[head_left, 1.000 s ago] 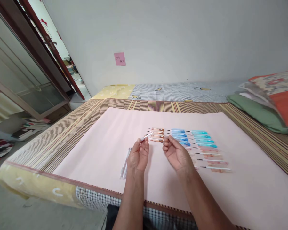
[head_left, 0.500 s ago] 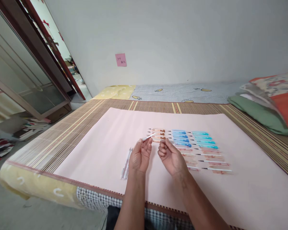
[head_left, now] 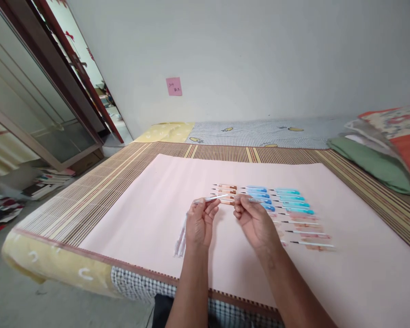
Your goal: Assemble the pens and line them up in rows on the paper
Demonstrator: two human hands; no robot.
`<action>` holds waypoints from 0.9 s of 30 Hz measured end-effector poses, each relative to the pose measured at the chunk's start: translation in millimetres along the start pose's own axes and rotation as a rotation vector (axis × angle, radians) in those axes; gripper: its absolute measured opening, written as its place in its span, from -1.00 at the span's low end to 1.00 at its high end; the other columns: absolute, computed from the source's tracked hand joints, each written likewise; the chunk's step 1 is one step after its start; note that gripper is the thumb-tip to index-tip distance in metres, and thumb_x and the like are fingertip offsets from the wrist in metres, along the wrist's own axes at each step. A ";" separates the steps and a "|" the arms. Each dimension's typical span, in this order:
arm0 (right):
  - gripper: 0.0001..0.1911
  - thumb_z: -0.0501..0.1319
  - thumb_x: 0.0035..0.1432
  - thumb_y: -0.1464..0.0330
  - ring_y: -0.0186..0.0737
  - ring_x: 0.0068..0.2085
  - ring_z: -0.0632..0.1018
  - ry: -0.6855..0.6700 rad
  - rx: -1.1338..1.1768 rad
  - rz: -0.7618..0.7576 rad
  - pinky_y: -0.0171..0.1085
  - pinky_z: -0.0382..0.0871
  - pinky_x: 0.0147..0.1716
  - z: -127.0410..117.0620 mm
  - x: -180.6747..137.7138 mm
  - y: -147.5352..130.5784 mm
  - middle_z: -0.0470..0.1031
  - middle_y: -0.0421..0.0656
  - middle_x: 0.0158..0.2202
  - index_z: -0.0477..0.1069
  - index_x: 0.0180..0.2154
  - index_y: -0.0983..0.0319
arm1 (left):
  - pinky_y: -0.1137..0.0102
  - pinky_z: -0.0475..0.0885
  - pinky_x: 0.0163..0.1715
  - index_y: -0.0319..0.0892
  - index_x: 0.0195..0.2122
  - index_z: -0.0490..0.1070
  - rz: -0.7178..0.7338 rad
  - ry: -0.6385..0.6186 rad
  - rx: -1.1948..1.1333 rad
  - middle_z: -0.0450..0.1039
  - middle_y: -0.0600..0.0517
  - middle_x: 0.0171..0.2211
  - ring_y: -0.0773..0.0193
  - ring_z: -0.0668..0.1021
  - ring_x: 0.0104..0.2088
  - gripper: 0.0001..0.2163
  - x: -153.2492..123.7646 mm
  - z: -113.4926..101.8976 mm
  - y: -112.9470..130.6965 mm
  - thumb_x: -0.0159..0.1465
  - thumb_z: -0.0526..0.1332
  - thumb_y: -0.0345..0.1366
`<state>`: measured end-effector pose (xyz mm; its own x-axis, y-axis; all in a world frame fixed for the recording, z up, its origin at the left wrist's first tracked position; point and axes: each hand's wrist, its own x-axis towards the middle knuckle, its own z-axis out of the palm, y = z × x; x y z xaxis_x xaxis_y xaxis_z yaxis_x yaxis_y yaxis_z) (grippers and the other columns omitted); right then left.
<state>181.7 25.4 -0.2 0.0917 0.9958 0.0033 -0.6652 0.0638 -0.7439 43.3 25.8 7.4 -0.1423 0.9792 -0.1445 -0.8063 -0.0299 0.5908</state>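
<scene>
Over the middle of a large pale pink sheet (head_left: 133, 214), my left hand (head_left: 200, 223) is closed in a pinch on a slim white pen (head_left: 216, 197), which points right. My right hand (head_left: 254, 218) faces it, fingers pinched on a pale see-through piece (head_left: 256, 200), mostly hidden by the fingers. A small gap separates the two. Behind the hands lie columns of brown pens (head_left: 227, 187), blue pens (head_left: 258, 195) and turquoise pens (head_left: 294, 198). Thin white sticks with dark tips (head_left: 310, 232) and pinkish pieces lie closer. Beside my left wrist rests a bundle of clear slender pieces (head_left: 180, 241).
The sheet lies on a striped mat (head_left: 112, 182) over a bed. A green folded cloth (head_left: 372, 164) and an orange floral cushion (head_left: 403, 132) are at the right. A pink note (head_left: 174, 86) sticks to the wall. Books (head_left: 49, 180) lie at the left.
The white pen has swung down to nearly level. My right hand has shifted slightly right, and more of the see-through piece shows. The view has moved a little.
</scene>
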 end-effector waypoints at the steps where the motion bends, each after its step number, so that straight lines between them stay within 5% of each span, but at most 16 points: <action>1: -0.71 0.53 -0.06 0.19 -0.39 -0.43 0.38 -0.017 -0.012 -0.001 -0.36 0.31 -0.49 -1.4 0.5 -2.0 0.47 -0.22 -0.38 0.59 -0.34 0.21 | 0.45 0.55 -0.34 -0.25 -0.36 0.49 -0.001 -0.001 0.003 0.65 -0.10 -0.35 0.18 0.70 -0.31 -0.85 0.0 0.0 0.0 0.16 0.43 -0.34; 20: -0.71 0.54 -0.08 0.20 -0.42 -0.50 0.32 0.024 0.091 0.098 -0.35 0.24 -0.54 3.4 -0.1 -1.6 0.44 -0.25 -0.43 0.55 -0.40 0.21 | 0.48 0.50 -0.42 -0.25 -0.34 0.45 0.044 -0.030 0.134 0.64 -0.08 -0.40 0.22 0.68 -0.39 -0.69 -3.0 3.9 -0.3 0.08 0.51 -0.19; 27: -0.69 0.52 -0.06 0.14 -0.41 -0.49 0.36 0.014 -0.060 -0.013 -0.32 0.26 -0.51 8.1 -2.4 2.1 0.48 -0.22 -0.43 0.59 -0.38 0.22 | 0.47 0.49 -0.45 -0.22 -0.32 0.38 0.097 -0.037 0.203 0.63 -0.09 -0.41 0.18 0.69 -0.41 -0.61 -4.1 6.1 1.4 0.05 0.52 -0.13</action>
<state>174.1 23.6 3.7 0.1107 0.9938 0.0042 -0.6183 0.0722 -0.7827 46.3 23.0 13.6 -0.1890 0.9806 -0.0522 -0.6571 -0.0868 0.7488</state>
